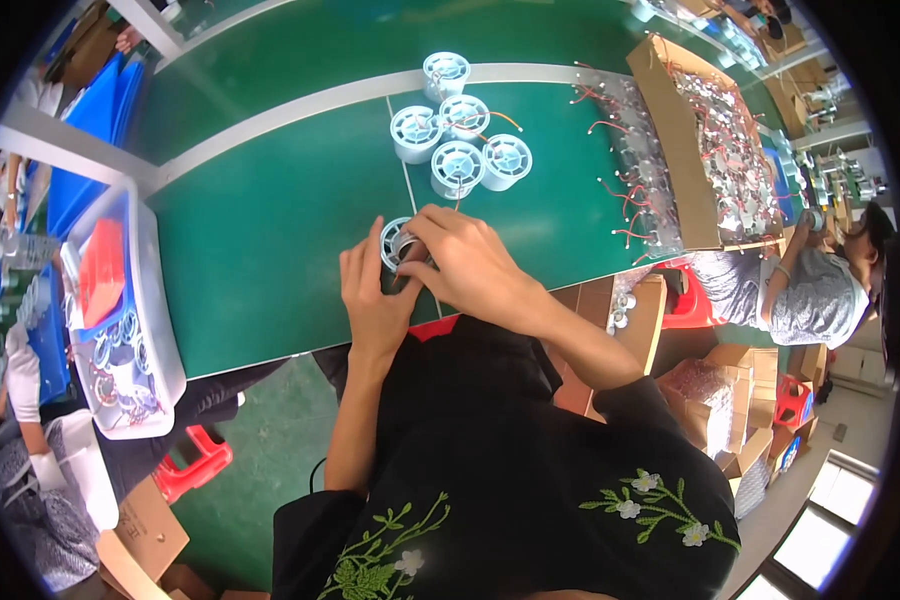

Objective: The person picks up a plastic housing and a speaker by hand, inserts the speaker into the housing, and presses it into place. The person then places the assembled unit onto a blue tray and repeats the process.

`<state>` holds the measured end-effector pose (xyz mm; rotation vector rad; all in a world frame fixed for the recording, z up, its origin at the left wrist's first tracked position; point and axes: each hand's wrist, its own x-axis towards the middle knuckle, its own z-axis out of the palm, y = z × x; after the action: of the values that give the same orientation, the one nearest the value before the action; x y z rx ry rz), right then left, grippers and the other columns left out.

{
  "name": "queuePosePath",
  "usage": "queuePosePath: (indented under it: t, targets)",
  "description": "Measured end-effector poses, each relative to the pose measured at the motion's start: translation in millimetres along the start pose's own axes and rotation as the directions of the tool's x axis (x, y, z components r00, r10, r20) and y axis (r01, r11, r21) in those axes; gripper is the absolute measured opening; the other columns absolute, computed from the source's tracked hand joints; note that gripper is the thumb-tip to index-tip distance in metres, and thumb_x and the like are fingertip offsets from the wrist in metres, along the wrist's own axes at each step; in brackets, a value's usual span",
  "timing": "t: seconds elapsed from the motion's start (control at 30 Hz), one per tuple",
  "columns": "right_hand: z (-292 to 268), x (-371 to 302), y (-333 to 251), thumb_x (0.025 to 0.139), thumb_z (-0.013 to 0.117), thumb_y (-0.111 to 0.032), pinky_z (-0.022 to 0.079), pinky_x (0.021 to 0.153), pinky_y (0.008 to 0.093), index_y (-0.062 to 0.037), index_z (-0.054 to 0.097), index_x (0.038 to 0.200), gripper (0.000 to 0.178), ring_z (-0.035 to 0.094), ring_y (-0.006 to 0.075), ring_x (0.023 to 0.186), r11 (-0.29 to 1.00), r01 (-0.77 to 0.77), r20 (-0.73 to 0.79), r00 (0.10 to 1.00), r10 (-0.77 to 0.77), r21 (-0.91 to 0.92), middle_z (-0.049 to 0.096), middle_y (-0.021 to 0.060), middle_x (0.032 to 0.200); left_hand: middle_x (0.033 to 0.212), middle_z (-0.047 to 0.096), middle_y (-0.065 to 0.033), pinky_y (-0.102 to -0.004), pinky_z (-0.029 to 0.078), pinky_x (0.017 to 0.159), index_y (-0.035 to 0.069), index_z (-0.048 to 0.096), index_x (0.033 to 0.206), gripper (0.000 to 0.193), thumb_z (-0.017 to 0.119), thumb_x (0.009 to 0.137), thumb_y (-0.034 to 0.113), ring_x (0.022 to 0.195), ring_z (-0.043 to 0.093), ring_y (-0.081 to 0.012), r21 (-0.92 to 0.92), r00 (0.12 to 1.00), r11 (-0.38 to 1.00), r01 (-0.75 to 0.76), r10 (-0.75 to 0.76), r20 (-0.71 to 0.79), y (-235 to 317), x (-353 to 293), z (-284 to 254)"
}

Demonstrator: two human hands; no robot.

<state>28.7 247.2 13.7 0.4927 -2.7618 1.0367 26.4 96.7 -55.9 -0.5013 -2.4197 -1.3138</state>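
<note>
At the near edge of the green table, a light blue round plastic housing (390, 235) sits in front of me. My left hand (372, 300) grips its near left side, thumb and fingers curled round it. My right hand (477, 268) reaches over from the right, its fingers and thumb bent together at the housing's opening. Something small and silvery shows between these fingertips, too covered to name. Farther back stands a group of several similar light blue housings (458, 168) with spoked faces. Thin red or orange wires come from some of them.
To the right, a cardboard box (690, 165) holds many small silvery parts with red wires, beside a clear plastic tray (642, 165) of wired parts. At left stands a white bin (165, 300) with blue rings and a red container (102, 275). Co-workers sit on both sides.
</note>
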Motion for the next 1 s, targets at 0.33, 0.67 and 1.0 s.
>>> queuePosePath:
  t: [0.33,0.67,1.0]
  targets:
    - [-13.6,-14.7,-0.8,0.078,0.073,0.004,0.054,0.072,0.0301,-0.0027,0.059,0.126,0.05,0.064,0.0164,0.094,0.835,-0.135,0.112,0.99,0.088,0.533,0.063,0.0096,0.11,0.114,0.062,-0.0182,-0.041,0.049,0.09,-0.001,0.05,0.133,0.073,0.081,0.068,0.004,0.111,0.058,-0.0332,-0.098,0.998,0.994,-0.053,0.056,0.025,35.7,23.6,-38.3]
    - [-16.5,-14.8,-7.2,0.078,0.069,0.011,0.055,0.082,0.0291,-0.0037,0.061,0.123,0.048,0.061,0.0166,0.103,0.563,-0.309,0.248,0.951,0.185,0.766,0.058,0.0085,0.118,0.084,0.071,-0.0107,-0.0249,0.054,0.068,0.001,0.067,0.111,0.03,0.069,0.081,-0.002,0.076,0.069,-0.0161,-0.442,0.868,0.758,0.48,-0.336,0.366,41.2,11.5,-63.6]
    - [-28.3,3.4,1.0,0.074,0.069,0.01,0.053,0.078,0.0308,-0.0026,0.066,0.111,0.039,0.063,0.0199,0.093,0.945,-0.002,0.129,0.991,-0.042,0.326,0.061,0.0093,0.111,0.072,0.061,-0.0066,-0.0266,0.039,0.047,-0.001,0.066,0.089,0.007,0.067,0.083,-0.001,0.055,0.053,-0.0113,-0.148,0.991,0.98,0.132,-0.126,0.05,43.3,8.9,-42.1]
